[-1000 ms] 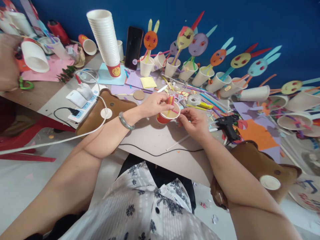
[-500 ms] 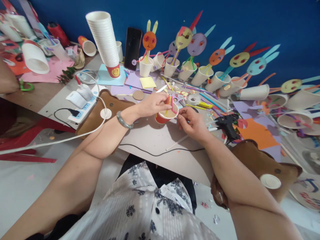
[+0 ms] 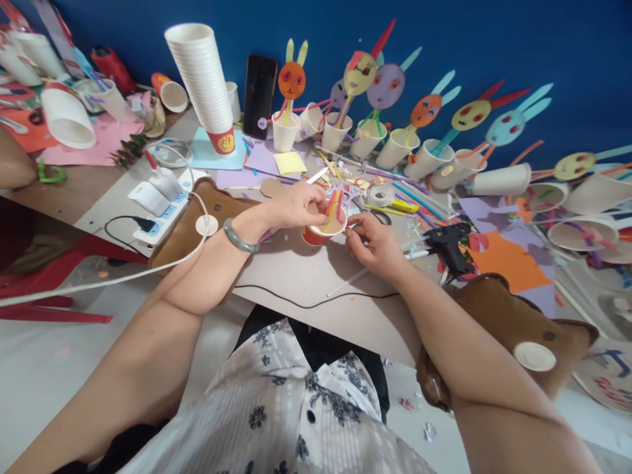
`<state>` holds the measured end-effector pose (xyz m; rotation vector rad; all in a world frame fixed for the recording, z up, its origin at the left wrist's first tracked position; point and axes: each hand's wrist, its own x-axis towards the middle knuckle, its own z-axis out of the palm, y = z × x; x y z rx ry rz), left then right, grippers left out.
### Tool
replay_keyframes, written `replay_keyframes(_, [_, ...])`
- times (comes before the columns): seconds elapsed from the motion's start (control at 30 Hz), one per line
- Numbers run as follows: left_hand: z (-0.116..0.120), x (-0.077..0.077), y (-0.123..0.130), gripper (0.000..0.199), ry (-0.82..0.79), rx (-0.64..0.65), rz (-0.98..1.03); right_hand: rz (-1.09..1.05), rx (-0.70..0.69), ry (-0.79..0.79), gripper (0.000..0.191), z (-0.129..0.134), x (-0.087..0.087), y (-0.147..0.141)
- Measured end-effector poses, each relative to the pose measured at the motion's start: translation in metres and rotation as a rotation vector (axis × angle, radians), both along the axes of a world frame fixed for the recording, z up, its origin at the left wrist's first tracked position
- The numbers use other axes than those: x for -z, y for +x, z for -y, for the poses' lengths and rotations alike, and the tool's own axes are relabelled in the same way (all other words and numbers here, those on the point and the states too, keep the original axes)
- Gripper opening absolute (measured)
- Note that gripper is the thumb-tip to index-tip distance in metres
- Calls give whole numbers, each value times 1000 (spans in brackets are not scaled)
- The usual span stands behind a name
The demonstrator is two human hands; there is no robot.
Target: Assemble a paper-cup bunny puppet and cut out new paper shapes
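Observation:
A red and white paper cup (image 3: 312, 236) is tilted a little just above or on the table between my hands. Yellow and pink strips (image 3: 336, 205) stick up out of its mouth. My left hand (image 3: 302, 205), a bangle on its wrist, is closed at the far left rim, with the thumb over the opening beside the strips. On the near right, my right hand (image 3: 374, 243) has thumb and fingers pinched together at the rim. Whatever those fingertips hold is too small to make out.
A tall cup stack (image 3: 200, 85) and a phone (image 3: 260, 95) stand behind. Along the blue wall are several cups with paper rabbit heads (image 3: 292, 81). A black glue gun (image 3: 451, 247) lies right of my right hand, a power strip (image 3: 165, 220) at left. Cables cross the table.
Both hands and the cup have shifted slightly left. My left thumb sits further left, leaving more of the yellow and pink strips showing.

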<state>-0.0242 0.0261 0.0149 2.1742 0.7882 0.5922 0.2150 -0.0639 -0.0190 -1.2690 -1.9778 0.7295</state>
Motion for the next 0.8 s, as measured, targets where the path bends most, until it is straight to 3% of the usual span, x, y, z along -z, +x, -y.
replay_keyframes(0.17, [9, -7, 1, 13, -114, -54, -53, 29, -12, 27, 13, 1, 0, 0])
replay_keyframes(0.33, [16, -16, 3, 15, -176, -12, -35, 53, -13, 44, 11, 1, 1, 0])
replay_keyframes(0.53, [10, -5, 3, 3, -133, 32, -10, 126, 5, 152, 11, 2, 4, -1])
replay_keyframes(0.7, [5, 7, 4, 32, -63, 47, 107, 198, 3, 257, 12, 2, 7, -2])
replay_keyframes(0.8, [5, 9, 5, 32, -28, 27, 191, 224, 4, 291, 12, 2, 8, -2])
